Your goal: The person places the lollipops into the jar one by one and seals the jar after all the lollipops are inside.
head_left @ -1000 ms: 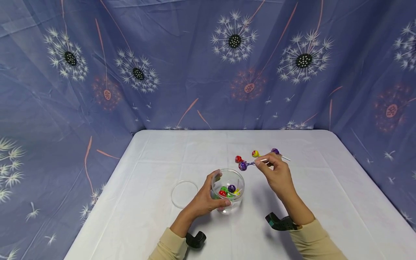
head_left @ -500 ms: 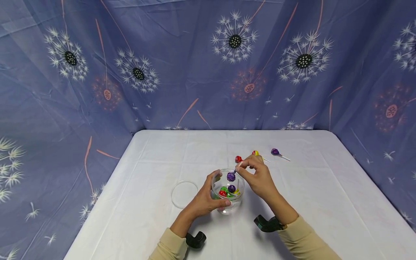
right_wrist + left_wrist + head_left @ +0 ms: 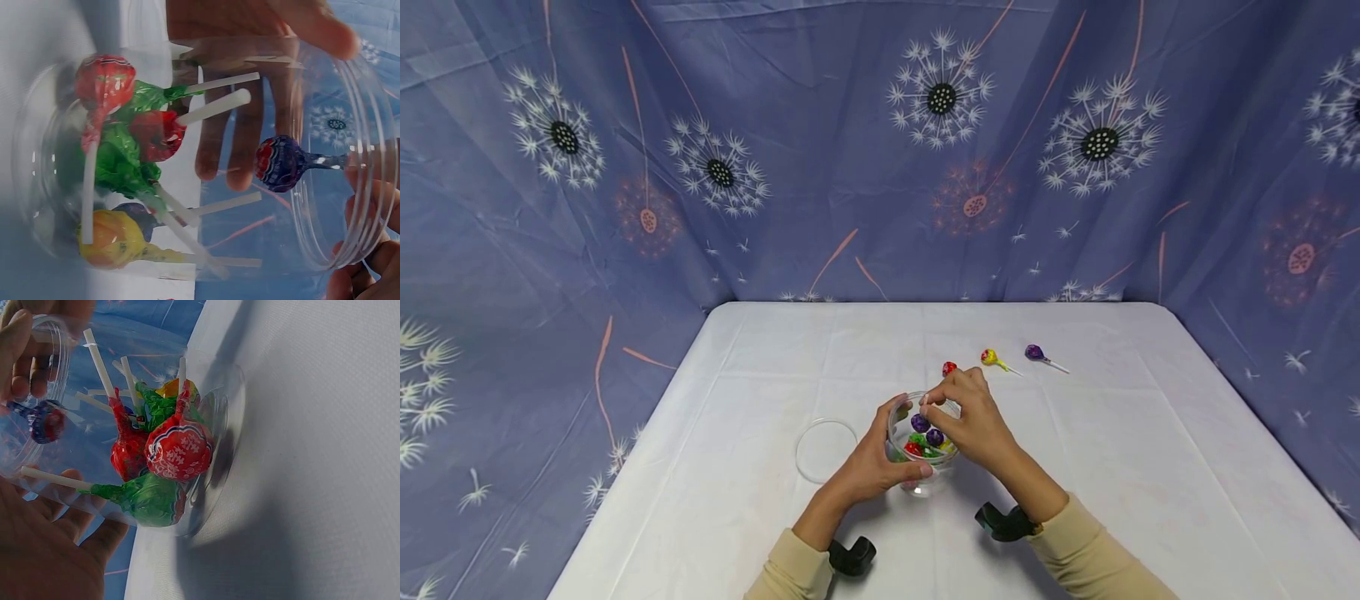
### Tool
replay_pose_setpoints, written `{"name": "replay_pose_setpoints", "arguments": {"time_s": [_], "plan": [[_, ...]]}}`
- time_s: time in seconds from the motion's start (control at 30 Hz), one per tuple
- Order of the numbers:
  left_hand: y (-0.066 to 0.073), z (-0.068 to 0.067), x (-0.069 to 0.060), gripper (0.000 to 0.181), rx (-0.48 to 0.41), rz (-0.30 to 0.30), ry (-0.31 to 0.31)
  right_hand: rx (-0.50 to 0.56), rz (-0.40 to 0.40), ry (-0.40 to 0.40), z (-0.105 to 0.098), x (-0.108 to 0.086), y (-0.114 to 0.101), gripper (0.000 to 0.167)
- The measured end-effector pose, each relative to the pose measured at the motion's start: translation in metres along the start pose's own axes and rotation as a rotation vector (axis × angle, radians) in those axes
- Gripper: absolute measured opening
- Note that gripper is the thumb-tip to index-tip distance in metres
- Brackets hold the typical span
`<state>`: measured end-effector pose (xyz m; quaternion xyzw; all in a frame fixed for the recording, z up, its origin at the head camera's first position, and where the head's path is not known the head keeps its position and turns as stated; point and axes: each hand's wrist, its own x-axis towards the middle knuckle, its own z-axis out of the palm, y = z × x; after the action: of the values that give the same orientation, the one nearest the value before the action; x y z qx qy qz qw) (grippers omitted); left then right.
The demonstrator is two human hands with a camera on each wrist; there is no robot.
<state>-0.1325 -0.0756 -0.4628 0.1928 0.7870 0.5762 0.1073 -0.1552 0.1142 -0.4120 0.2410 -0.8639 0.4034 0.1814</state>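
Right hand: My right hand [image 3: 973,425] works at the mouth of the jar, thumb and fingertips pinched together on the stick end of a purple lollipop.
Purple lollipop: The held purple lollipop [image 3: 279,164] hangs head-down, its wrapped head just inside the mouth, above the candy heads below.
Left hand: My left hand [image 3: 872,471] is curled round the clear jar [image 3: 923,492], thumb on the near side, fingers on the far wall.
Jar contents: Red lollipops [image 3: 105,81], green lollipops [image 3: 119,156], a yellow lollipop [image 3: 109,237] and a second purple one crowd the bottom, white sticks at angles.
Table: On the white table [image 3: 737,350], beyond the jar, lie a loose red lollipop [image 3: 950,367], partly hidden by my hand, a loose yellow lollipop [image 3: 989,357] and a loose purple lollipop [image 3: 1034,352].
Clear disc: A clear disc [image 3: 797,454] lies flat to the left of the jar, apart from it.
Backdrop: Dandelions print a blue curtain [image 3: 820,125] behind the table.
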Motion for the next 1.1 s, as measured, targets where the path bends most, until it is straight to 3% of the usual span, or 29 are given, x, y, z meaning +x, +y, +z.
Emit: {"name": "replay_pose_setpoints", "arguments": {"time_s": [0.27,0.5,0.7,1.1], "plan": [[0.001,0.000,0.000,0.095,-0.005,-0.004,0.002,-0.086,-0.070,-0.010,0.004,-0.003,-0.001,0.009],[0.001,0.000,0.000,0.095,0.002,0.016,0.007,-0.093,-0.047,-0.024,0.001,-0.003,-0.003,0.014],[0.000,0.001,0.002,0.096,-0.007,0.027,0.010,-0.053,-0.064,0.076,-0.011,0.004,0.002,0.018],[0.001,0.001,0.001,0.097,0.014,0.017,0.011,0.017,0.138,0.214,-0.039,0.016,0.040,0.016]]}}
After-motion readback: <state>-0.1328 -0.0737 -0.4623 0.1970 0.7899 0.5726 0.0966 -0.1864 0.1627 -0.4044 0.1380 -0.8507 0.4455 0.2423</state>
